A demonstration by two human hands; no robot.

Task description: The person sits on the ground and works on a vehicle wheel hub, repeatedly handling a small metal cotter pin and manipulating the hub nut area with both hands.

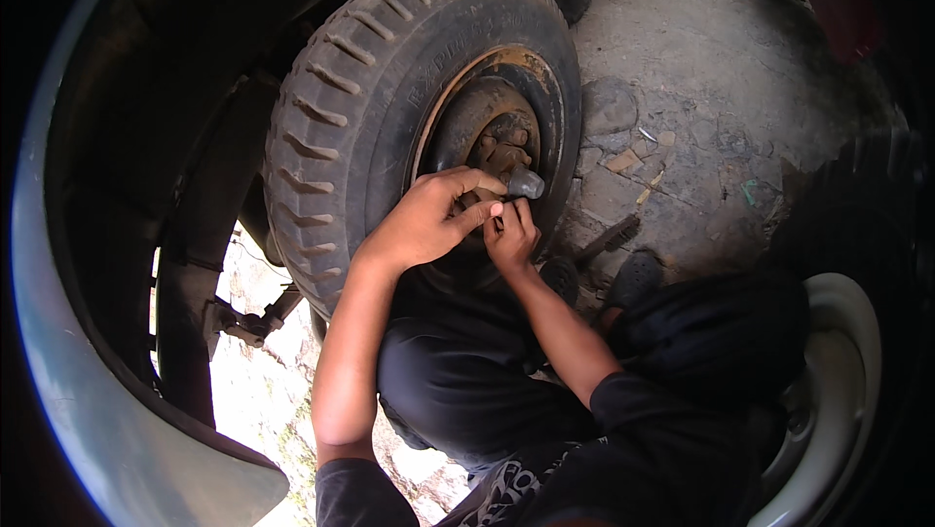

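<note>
A large black truck tyre (336, 128) stands upright in front of me on a rusty steel rim (502, 59). From the wheel's hub (506, 145) a dull grey metal cylinder (526, 182) sticks out to the right. My left hand (429, 220) is at the hub, its index finger stretched toward the cylinder and its thumb spread away below. The left thumb tip meets the fingertips of my right hand (513, 238), just under the cylinder. My right fingers are curled in a pinch; whatever is between them is too small to make out. Some left fingers are hidden.
A curved pale blue-grey vehicle panel (107, 410) arches around the left side. Cracked concrete ground (701, 30) with scattered debris lies right of the tyre. Beside my shoe (638, 276) is a dark ridged bar (609, 238). Another wheel's pale rim (842, 381) stands at the right.
</note>
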